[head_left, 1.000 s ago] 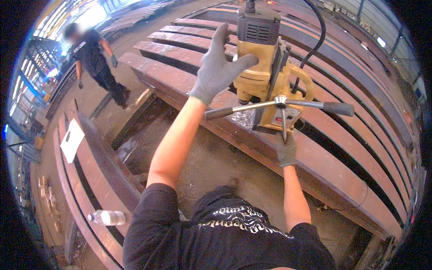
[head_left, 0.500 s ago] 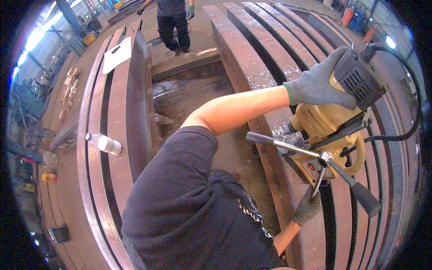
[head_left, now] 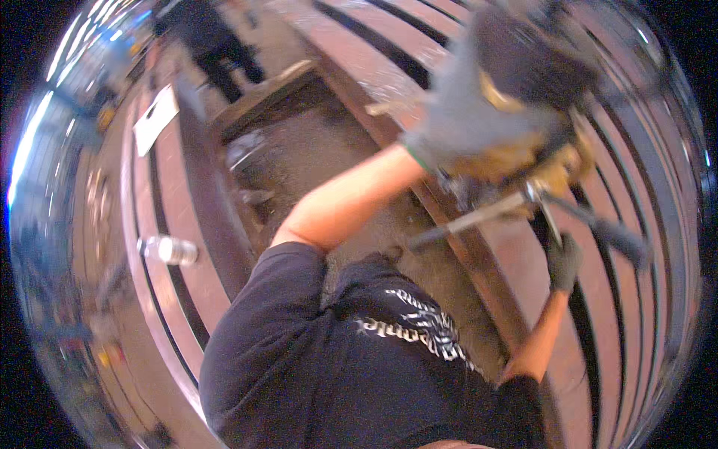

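A yellow magnetic drill (head_left: 499,159) with a dark motor housing is over the brown steel beams (head_left: 516,262) at the right, blurred by motion. My left hand (head_left: 452,112), in a grey glove, is wrapped round the upper part of the drill near the motor. Lower down, my gloved right hand (head_left: 566,263) is closed on one spoke of the drill's feed handle (head_left: 555,228). The other spokes point left and right, the right one ending in a thick black grip. The drill bit and the drill's base cannot be made out.
At the left lie more steel beams (head_left: 196,217) carrying a plastic bottle (head_left: 168,250) and a white sheet (head_left: 155,122). Another person (head_left: 213,49) in dark clothes stands beyond the gap between the beams. Metal shavings (head_left: 396,97) lie on the right beams.
The view has turned and blurred. The drill appears tilted and shifted toward me, with my left hand still on it. My right hand has moved right and up with the feed handle's spoke.
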{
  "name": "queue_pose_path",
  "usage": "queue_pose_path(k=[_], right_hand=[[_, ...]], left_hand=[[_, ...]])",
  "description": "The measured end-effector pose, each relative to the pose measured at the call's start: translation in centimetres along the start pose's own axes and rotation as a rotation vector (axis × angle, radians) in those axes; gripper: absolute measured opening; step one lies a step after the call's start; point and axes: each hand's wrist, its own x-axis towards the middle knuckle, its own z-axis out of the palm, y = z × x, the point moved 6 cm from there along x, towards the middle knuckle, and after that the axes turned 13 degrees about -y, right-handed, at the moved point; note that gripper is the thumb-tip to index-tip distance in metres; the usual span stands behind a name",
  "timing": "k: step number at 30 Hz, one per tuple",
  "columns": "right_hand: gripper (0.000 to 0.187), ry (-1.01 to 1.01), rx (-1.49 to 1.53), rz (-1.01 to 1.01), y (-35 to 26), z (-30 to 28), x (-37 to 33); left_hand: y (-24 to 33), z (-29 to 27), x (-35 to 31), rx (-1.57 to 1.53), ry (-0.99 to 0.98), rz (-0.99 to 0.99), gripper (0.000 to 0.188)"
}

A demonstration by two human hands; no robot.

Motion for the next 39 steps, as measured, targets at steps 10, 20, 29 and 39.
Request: queue_pose_path(k=[10, 20, 29, 39], right_hand=[[0.031, 0.264, -0.171, 0.252, -9.0, 1.0, -8.8], [0.034, 0.155, -0.190, 0.252, -9.5, -2.4, -3.6], [0.032, -0.095, -0.209, 0.197, 0.2, -6.1, 1.5], [0.034, 0.071, -0.135, 0.402, -5.4, -0.5, -8.2]], left_hand=[[-8.5, -2.3, 5.8, -0.244, -0.371, 0.077, 0.075], [-13.8, -1.8, 10.6, -0.334, -0.262, -0.029, 0.053], [-5.1, 3.3, 7.7, -0.162, -0.033, -0.046, 0.057], [-15.3, 0.9, 9.1, -0.217, -0.250, -0.080, 0.062]])
